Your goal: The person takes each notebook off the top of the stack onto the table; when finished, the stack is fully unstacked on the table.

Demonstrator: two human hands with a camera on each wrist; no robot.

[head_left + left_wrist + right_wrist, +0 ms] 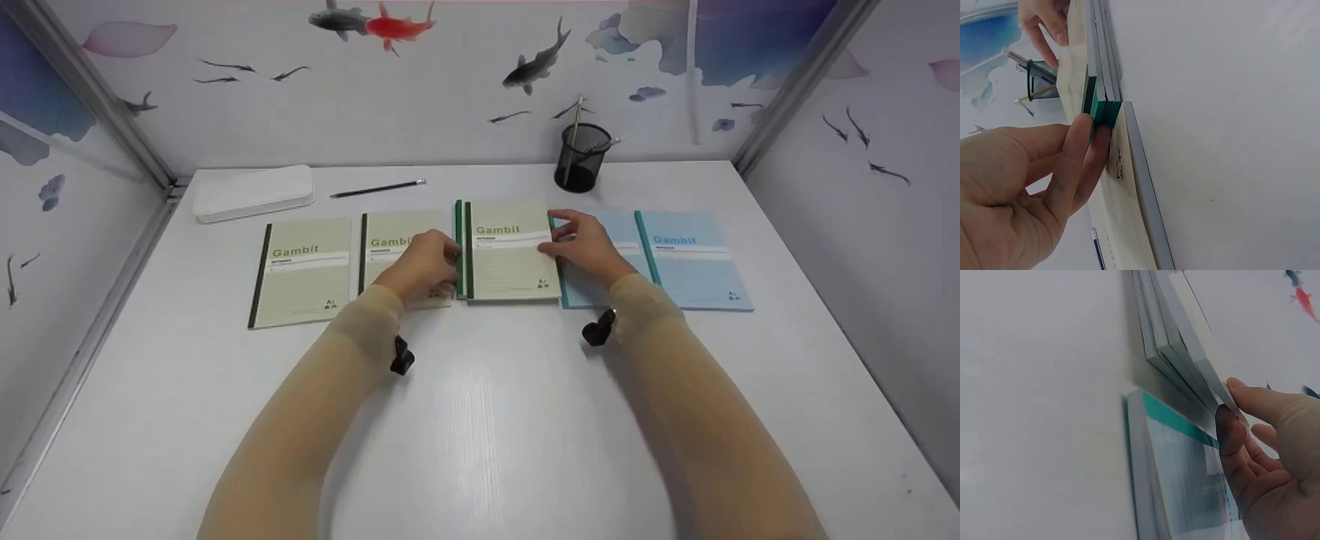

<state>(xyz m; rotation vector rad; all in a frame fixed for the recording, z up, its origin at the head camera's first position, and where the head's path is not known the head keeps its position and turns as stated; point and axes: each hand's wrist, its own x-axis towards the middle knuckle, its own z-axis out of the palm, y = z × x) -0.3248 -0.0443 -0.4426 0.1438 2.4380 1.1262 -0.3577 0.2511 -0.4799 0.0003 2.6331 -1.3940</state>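
At the middle of the row, a beige "Gambit" notebook point(512, 255) with a black spine lies over green-spined notebooks point(1107, 112), offset slightly to their right. My left hand point(425, 264) is at the spine side; its thumb and a finger pinch the black spine, and a fingertip touches the green spines below. At the opposite edge, my right hand point(590, 246) pinches the beige notebook between thumb and fingers. In the right wrist view that edge stands somewhat apart from the notebooks beneath. Under the right hand lies a blue notebook point(600, 289), partly covered.
Two beige notebooks point(304, 281) point(394, 225) lie to the left, one partly behind my left hand. Another blue notebook point(694, 266) is at the right. Along the back are a white case point(255, 195), a pencil point(379, 189) and a black mesh pen holder point(579, 159).
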